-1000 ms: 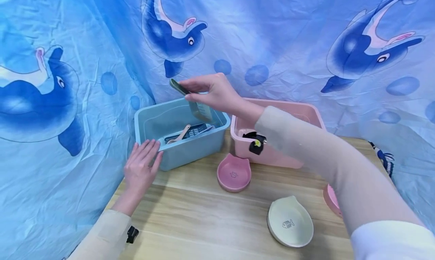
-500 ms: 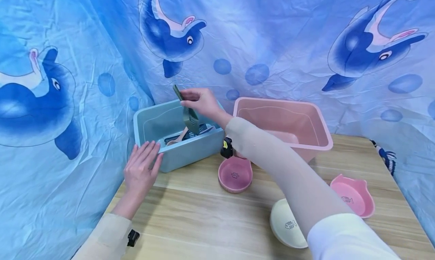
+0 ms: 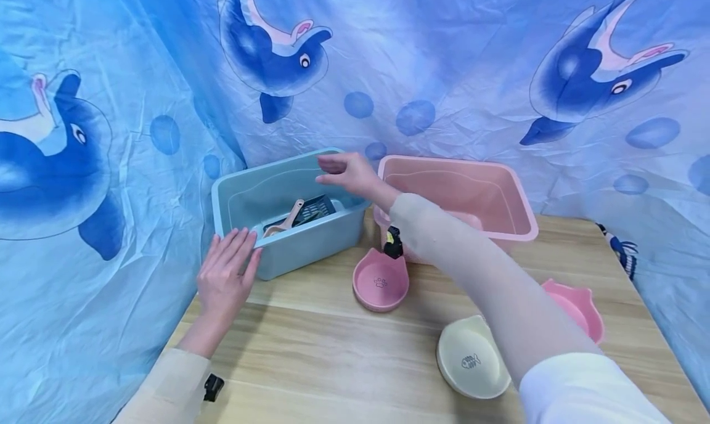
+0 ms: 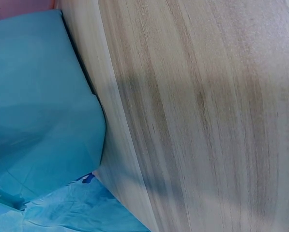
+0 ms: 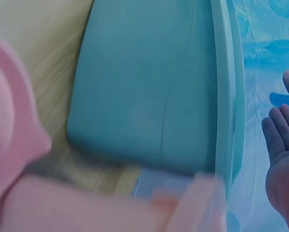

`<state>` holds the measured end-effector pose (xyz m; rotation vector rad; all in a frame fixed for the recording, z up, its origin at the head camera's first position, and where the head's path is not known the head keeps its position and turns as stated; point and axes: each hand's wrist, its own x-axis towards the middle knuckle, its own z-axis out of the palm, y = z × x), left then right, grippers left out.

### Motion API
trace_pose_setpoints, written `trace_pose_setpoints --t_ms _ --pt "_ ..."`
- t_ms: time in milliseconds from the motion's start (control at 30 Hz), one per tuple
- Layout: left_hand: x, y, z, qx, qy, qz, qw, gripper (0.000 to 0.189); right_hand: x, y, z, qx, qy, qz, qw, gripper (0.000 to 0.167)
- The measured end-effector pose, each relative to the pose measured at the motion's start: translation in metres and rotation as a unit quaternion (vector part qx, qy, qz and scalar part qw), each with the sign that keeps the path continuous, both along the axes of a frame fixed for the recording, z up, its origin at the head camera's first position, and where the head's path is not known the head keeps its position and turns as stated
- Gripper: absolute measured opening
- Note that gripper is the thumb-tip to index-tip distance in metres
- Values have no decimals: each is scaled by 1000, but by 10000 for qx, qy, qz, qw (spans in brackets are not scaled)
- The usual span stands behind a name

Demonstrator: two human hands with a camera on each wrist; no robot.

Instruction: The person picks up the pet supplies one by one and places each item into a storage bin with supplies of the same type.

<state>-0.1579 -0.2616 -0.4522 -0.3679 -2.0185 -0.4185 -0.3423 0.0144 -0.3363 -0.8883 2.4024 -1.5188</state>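
My left hand point(image 3: 224, 282) rests its fingers on the near left rim of a light blue plastic bin point(image 3: 307, 251). Above that bin's right end hovers my right hand point(image 3: 352, 174), fingers extended and holding nothing; its bare palm also shows at the right edge of the right wrist view. On the bin's floor lie a beige scoop point(image 3: 288, 219), handle pointing up and right, and a dark slotted litter scoop point(image 3: 317, 209) beside it. A green scoop lies overlapping these, mostly lost among them. In the left wrist view the bin's outer wall point(image 4: 38, 96) shows.
A pink bin point(image 3: 471, 196) stands right of the blue one, partly behind my right forearm. On the wooden table point(image 3: 333, 362) are a darker pink cat-eared bowl point(image 3: 380, 281), a cream bowl point(image 3: 471, 359) and another pink bowl point(image 3: 579, 307). A blue dolphin-print curtain point(image 3: 444, 60) surrounds the table.
My right hand lowered the green scoop into the blue bin, let go of it, and moved slightly up and right. My left hand stayed on the rim.
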Motion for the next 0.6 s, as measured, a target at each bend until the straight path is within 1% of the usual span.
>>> trace_pose_setpoints --t_ms 167,300,467,533,600 --pt "-1 1 2 10 3 -16 10000 41 8 34 9 373 -96 85 9992 66" --pt "-3 2 1 35 65 -90 9999 39 17 67 17 888 134 120 9959 73" --pt "-4 2 0 60 63 -113 9999 40 36 115 29 1591 722 112 9845 75" --pt "-4 2 -1 76 22 -95 9999 40 45 136 35 1852 912 66 9784 74" --pt "-3 1 -1 74 -27 -70 9999 40 53 157 38 2037 1013 5 9738 74"
